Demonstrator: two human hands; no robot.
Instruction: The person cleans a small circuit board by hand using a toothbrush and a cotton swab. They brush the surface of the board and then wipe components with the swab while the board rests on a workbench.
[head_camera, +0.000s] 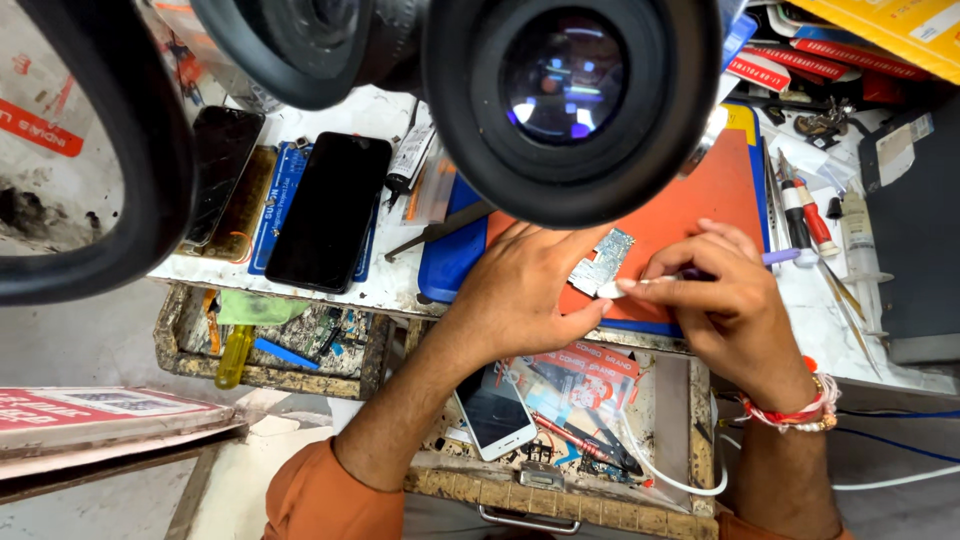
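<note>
At centre frame, the left hand (525, 290) pins a small circuit board (603, 262) against the orange mat (700, 205) on the bench (330, 290). The right hand (725, 300) pinches a thin white-tipped tool (690, 274) whose tip touches the board. Microscope eyepieces (565, 85) fill the upper frame.

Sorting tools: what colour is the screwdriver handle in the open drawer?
Translucent yellow screwdriver handle, head view.

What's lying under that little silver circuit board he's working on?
The board lies on an orange mat atop a blue one. The left hand steadies it; the right hand puts a thin tool to it. Its underside is hidden.
</note>
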